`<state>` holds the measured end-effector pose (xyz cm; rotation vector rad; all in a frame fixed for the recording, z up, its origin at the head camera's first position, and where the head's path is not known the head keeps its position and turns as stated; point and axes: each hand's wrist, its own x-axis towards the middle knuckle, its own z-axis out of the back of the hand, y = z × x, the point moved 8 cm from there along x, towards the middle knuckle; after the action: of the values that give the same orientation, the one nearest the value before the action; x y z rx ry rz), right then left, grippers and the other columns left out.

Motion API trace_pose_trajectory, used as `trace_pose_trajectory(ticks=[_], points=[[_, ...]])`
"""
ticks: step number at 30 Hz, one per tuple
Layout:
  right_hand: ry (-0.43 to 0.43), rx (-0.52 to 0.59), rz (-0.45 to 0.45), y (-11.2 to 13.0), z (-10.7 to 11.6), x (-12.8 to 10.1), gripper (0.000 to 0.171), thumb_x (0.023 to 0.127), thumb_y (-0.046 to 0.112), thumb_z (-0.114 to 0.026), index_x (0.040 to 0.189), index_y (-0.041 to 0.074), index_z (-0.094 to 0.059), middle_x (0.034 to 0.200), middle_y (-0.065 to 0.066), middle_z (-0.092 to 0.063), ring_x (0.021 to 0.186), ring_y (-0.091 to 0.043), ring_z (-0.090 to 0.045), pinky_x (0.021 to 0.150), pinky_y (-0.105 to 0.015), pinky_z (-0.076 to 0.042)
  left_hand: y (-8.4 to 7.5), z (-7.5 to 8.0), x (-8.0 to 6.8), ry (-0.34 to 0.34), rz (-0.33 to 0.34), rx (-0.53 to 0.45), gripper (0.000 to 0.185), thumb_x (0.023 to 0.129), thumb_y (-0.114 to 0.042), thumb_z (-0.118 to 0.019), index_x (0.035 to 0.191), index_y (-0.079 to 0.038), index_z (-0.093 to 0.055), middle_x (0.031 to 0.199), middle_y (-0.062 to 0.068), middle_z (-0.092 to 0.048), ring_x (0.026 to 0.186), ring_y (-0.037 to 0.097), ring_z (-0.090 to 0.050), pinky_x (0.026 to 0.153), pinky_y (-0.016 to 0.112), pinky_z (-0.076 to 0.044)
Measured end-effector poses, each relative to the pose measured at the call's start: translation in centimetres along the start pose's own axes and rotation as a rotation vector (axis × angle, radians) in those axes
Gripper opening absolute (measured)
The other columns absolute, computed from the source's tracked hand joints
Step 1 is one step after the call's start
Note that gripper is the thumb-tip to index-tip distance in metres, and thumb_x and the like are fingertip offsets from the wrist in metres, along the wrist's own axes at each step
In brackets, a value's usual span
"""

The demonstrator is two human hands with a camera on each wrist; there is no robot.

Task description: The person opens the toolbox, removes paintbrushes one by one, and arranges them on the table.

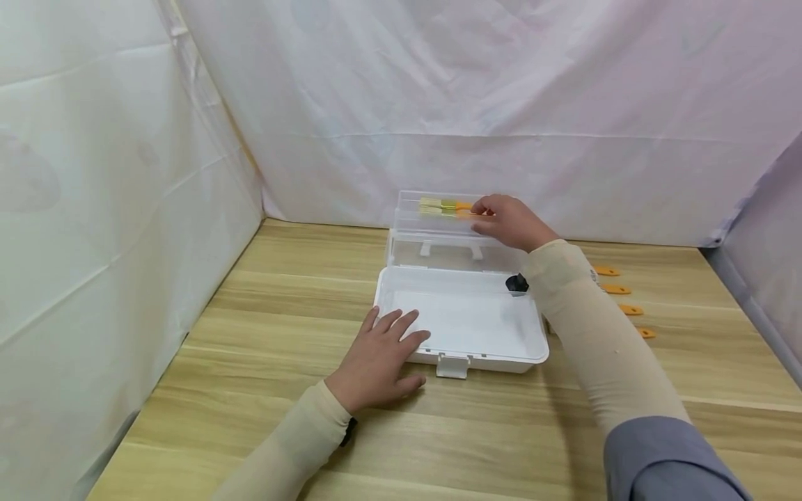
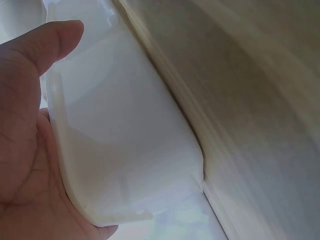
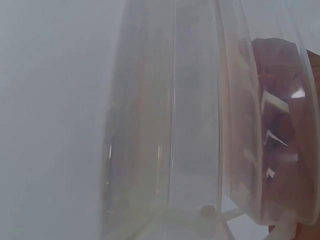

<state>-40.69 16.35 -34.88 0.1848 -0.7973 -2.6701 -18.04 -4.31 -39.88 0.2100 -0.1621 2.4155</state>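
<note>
White rectangular plastic storage box [image 1: 464,323], lid open, standing near the middle of the table, front latch tab facing the person. Clear plastic lid [image 1: 438,233] upright at the rear edge; from the right wrist view it is only a blurred transparent wall.

Orange-handled tool with yellowish head [image 1: 441,207], lying level along the lid's top edge. Right hand [image 1: 509,221] at the lid's top right, fingers curled onto the tool's orange end; grip pinching.

Left hand [image 1: 379,362] flat, fingers spread and straight, resting on the box's front left corner and the table beside it. In the left wrist view the palm [image 2: 25,150] lies against the box's rounded white corner.

Small black item [image 1: 517,283] at the box's rear right corner; kind not discernible.

Four small orange pieces [image 1: 620,289] in a row on the table, right of the box, behind the right forearm.

Surface: light wood-grain laminate table [image 1: 250,292].

Surround: white fabric sheeting [image 1: 438,90], creased, enclosing rear and both sides.
</note>
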Motion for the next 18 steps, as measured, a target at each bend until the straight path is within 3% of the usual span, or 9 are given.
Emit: trace_pose_trajectory(ticks=[10,18], points=[[0.01,-0.011,0.014,0.16,-0.04,0.03,0.035,0.097,0.026,-0.065,0.125,0.007,-0.061,0.123,-0.011,-0.058,0.105,-0.029,-0.05,0.093,-0.047,-0.044,0.05,-0.23,0.05,0.01,0.01,0.002,0.063,0.083,-0.053,-0.07,0.137,-0.022,-0.057,0.15,0.008,-0.044,0.135,0.032,-0.042,0.113,0.059,-0.022],[0.0,-0.036,0.033,0.02,0.18,0.13,0.039,0.096,0.025,-0.066,0.129,0.005,-0.06,0.128,-0.012,-0.054,0.113,-0.03,-0.047,0.104,-0.049,-0.038,0.01,-0.27,0.15,0.017,0.015,-0.004,0.064,0.083,-0.052,-0.071,0.138,-0.022,-0.056,0.151,0.008,-0.044,0.136,0.032,-0.042,0.113,0.059,-0.021]])
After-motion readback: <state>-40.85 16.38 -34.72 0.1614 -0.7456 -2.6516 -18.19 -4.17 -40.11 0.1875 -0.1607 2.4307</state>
